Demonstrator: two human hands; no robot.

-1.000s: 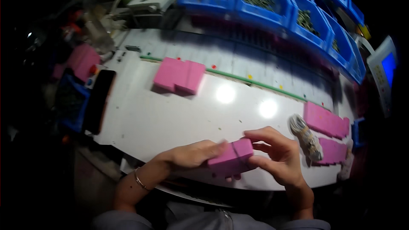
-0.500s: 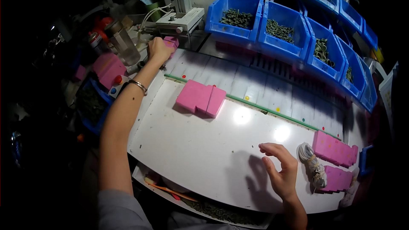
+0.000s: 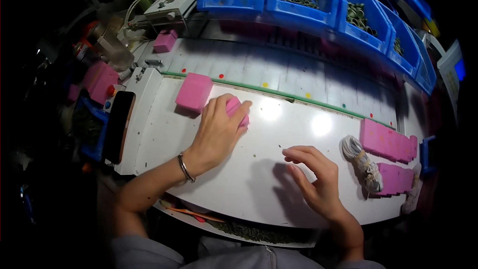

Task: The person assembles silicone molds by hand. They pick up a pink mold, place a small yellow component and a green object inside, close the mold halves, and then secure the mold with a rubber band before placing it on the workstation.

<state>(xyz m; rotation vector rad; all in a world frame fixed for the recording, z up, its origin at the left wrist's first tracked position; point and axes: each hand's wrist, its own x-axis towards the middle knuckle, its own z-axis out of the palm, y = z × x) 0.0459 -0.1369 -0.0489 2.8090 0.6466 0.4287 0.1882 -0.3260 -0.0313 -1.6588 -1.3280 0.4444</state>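
My left hand (image 3: 216, 129), a metal bracelet on its wrist, has its fingers curled round a small pink block (image 3: 238, 110) over the white tabletop. The hand hides part of that block, and I cannot tell whether it is lifted. Just left of it, apart from the hand, rests a larger pink block (image 3: 194, 92). Over the table to the right hovers my right hand (image 3: 316, 177), empty, its thumb and fingers apart. One more pink block (image 3: 165, 41) sits at the far left beside a small white machine (image 3: 169, 7).
Blue bins (image 3: 306, 2) with small green parts line the back. A green strip (image 3: 279, 92) edges the grooved panel. At right lie rows of pink blocks (image 3: 386, 139) and a bundled white cable (image 3: 361, 164). A phone (image 3: 119, 127) and bottle (image 3: 112, 50) are left.
My left hand has come back from the block by the machine, leaving it there, and now grips the smaller of the two front blocks, parted from the larger. The view has shifted.
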